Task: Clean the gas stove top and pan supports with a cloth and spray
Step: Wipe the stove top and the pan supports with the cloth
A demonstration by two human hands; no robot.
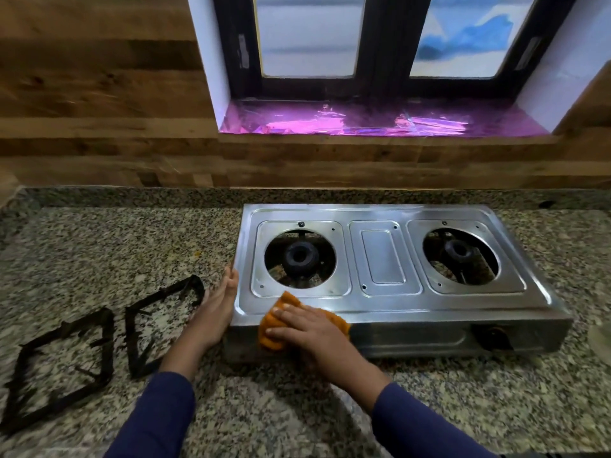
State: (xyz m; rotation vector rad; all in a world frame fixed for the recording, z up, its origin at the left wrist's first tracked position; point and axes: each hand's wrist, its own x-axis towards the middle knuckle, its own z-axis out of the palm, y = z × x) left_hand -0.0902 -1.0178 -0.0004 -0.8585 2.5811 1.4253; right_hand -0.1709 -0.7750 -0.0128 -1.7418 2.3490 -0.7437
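My right hand (307, 328) is low in the middle of the frame, palm down on the orange cloth (281, 305). The fingers are fairly straight and spread a bit, pointing left. They press the cloth flat, they're not bunched round it. The cloth sits on the stove's (383, 252) front left corner, half on the top and half folded over the front edge.

My left hand (215, 309) is just left of that, standing on its edge with the fingers straight and together. It's laid against the stove's left side with the fingertips up near the top rim. It isn't gripping anything. Both blue sleeves (158, 418) come in from the bottom of the frame.

The stove is a steel two-burner a bit right of centre on the speckled counter (99, 246). Both burners, the left one (301, 256) and the right one (458, 251), sit bare in their round holes. There's a dark knob (492, 335) on the front face at the right.

The two pan supports lie flat on the counter at lower left. One (162, 294) is right beside my left wrist and the other (107, 345) is further left. They're close together, but I can't tell if they touch.

Up top there's a wood-look wall (99, 94), plus a dark-framed window (310, 34) with a shiny purple sill (330, 120). There's something pale at the right edge (600, 335), too cut off to tell what.
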